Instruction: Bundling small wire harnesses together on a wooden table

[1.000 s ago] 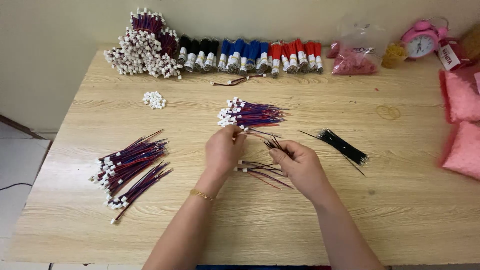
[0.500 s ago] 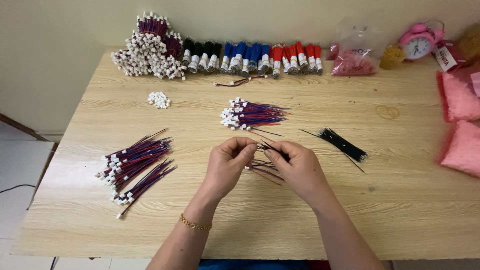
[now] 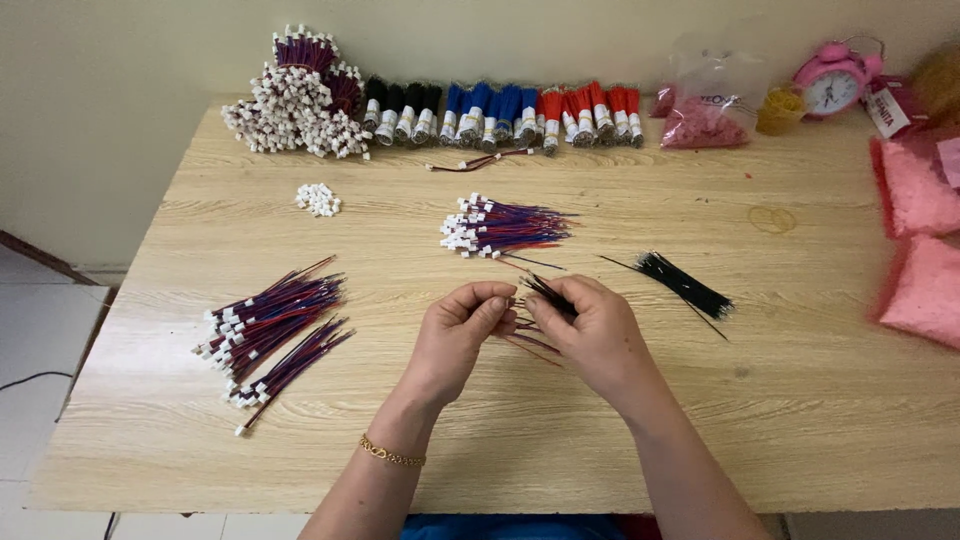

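Near the middle of the wooden tabletop (image 3: 800, 400), the left hand (image 3: 460, 335) and the right hand (image 3: 590, 330) meet, fingertips almost touching. Both are pinched shut on a small bunch of thin red and black wires (image 3: 530, 315), held just above the wood; a few loose ends fan out beneath the hands and behind the right thumb. A second ago the hands sat slightly apart, the left reaching up toward the fanned bundle of red-blue wires with white connectors (image 3: 500, 225); half a second ago they had already closed together, and now they stay joined in nearly the same spot, the grip a little tighter around the bunch.

That connector bundle lies just beyond the hands, unchanged. To the right, a loose sheaf of black wires (image 3: 685, 283) rests at a slant, near the right hand but apart from it. To the left, two piles of finished red-blue leads (image 3: 270, 315) lie well apart from the left hand, as before. A small heap of white connectors (image 3: 318, 199) sits farther back. Along the far edge stand a mound of white-tipped wire bundles (image 3: 295, 100) and a row of black, blue and red wire rolls (image 3: 500, 110). A pink alarm clock (image 3: 835, 80) stands at the far right corner.
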